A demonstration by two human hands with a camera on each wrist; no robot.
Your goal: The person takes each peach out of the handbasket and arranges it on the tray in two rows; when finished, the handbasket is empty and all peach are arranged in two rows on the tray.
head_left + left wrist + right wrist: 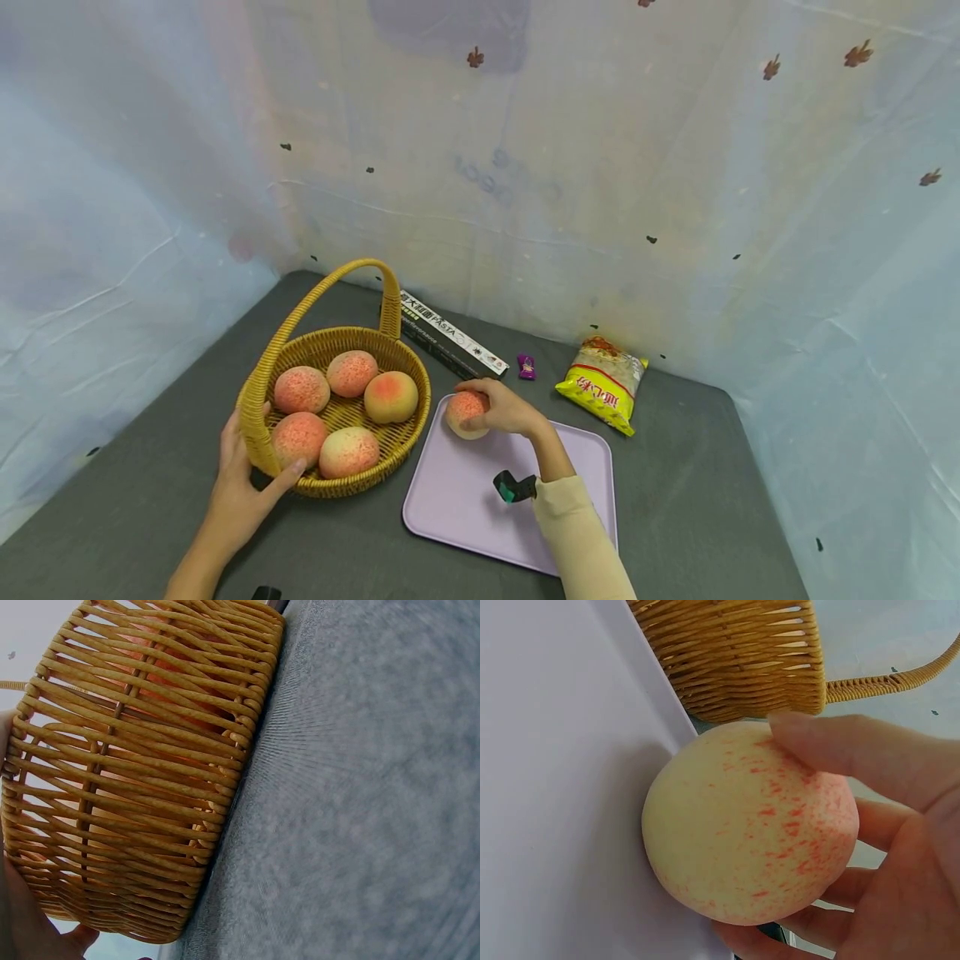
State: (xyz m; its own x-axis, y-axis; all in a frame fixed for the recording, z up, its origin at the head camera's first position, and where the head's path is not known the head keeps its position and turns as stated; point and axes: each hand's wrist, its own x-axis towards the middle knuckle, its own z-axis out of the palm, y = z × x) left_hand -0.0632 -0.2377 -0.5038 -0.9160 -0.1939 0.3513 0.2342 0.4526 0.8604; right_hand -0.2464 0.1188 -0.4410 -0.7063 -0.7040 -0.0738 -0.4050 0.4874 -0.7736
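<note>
My right hand [501, 408] grips a peach [742, 825] with the thumb on one side and the fingers round the other. That peach is at the far left corner of a lilac tray [457, 500], at or just above its surface. With my left hand [243, 492] I hold a wicker basket [408, 367] by its near left side, the thumb over the rim. In the left wrist view the woven side [150, 772] fills much of the picture, and most of that hand is cut off. Several peaches [348, 452] lie inside the basket.
Behind the basket and tray lies a black and white pasta box [450, 337]. A small purple wrapped candy [527, 367] is to its right, then a yellow and clear noodle bag [603, 383]. The basket's tall arched handle [300, 312] stands upright. Pale sheeting [525, 208] hangs round the dark table.
</note>
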